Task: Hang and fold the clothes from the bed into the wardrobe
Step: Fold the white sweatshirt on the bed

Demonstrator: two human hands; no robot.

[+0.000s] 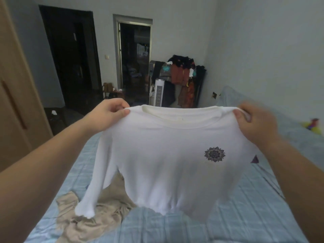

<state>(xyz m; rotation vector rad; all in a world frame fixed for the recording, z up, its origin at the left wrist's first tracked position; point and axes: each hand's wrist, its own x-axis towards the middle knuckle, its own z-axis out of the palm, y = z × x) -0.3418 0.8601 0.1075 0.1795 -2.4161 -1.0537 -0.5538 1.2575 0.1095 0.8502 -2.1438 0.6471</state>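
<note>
I hold a white long-sleeved top (pixel 163 160) spread out in the air above the bed (pixel 245 216); it bears a small dark flower print on the chest. My left hand (pixel 107 116) pinches its left shoulder and my right hand (pixel 256 121) grips its right shoulder. The left sleeve hangs down and its cuff nearly reaches a crumpled beige garment (pixel 98 213) lying on the light blue checked bedcover. The wardrobe's wooden door (pixel 15 95) stands at the far left edge.
A loaded clothes rack (pixel 182 76) and a white tower appliance (pixel 158 92) stand against the far wall beside a dark open doorway (pixel 135 62). A dark door (pixel 70 55) lies left of it. A small colourful toy (pixel 313 124) rests at the bed's right side.
</note>
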